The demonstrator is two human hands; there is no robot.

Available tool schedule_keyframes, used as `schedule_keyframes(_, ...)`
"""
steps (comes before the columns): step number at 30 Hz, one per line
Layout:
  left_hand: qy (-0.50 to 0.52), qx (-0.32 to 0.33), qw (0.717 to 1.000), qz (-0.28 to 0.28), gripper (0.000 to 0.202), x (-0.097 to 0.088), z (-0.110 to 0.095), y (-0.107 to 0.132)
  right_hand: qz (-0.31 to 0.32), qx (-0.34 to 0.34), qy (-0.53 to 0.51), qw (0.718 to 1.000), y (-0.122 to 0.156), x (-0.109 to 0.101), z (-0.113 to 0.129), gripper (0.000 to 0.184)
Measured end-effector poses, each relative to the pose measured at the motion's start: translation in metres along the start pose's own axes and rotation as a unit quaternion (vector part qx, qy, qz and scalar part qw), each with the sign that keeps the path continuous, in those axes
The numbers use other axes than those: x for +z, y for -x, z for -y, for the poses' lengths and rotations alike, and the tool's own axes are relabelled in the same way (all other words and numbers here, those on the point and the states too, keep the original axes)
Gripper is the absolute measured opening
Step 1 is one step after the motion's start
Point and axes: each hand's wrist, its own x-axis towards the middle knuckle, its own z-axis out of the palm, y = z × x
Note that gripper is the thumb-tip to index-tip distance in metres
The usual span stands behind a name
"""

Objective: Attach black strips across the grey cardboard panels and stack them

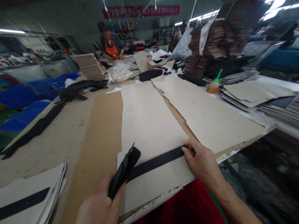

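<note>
My left hand (99, 205) is closed round a bundle of black strips (123, 171), held upright near the table's front edge. My right hand (202, 160) presses the right end of a single black strip (158, 161) with its fingertips. That strip lies flat across a beige cardboard sheet (149, 124) in front of me. The left end of the strip runs under the bundle.
A stack of sheets with a black strip on top (30, 196) lies at front left. More beige sheets (210, 115), a glue bottle with a green tip (213, 85) and piles of board (254, 96) lie to the right. A person in an orange apron (111, 46) works at the far end.
</note>
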Motion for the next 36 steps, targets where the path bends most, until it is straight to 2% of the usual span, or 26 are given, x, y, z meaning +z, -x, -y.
schedule_keyframes(13, -0.019, 0.018, 1.000, 0.004, 0.032, 0.000, -0.001, -0.004, 0.015, 0.020, 0.020, 0.999, -0.002, 0.001, 0.004, 0.017)
schedule_keyframes(20, 0.012, -0.022, 1.000, -0.013, 0.033, 0.006, -0.006, -0.003, 0.012, 0.012, 0.030, 0.999, -0.002, 0.001, 0.004, 0.018)
schedule_keyframes(29, 0.014, -0.025, 1.000, 0.000, 0.036, 0.011, -0.004, -0.007, 0.014, 0.014, 0.045, 0.999, -0.002, 0.001, 0.005, 0.015)
schedule_keyframes(36, 0.015, -0.053, 0.998, 0.041, 0.040, 0.014, -0.001, -0.008, 0.018, 0.020, 0.055, 0.998, -0.003, 0.001, 0.005, 0.015)
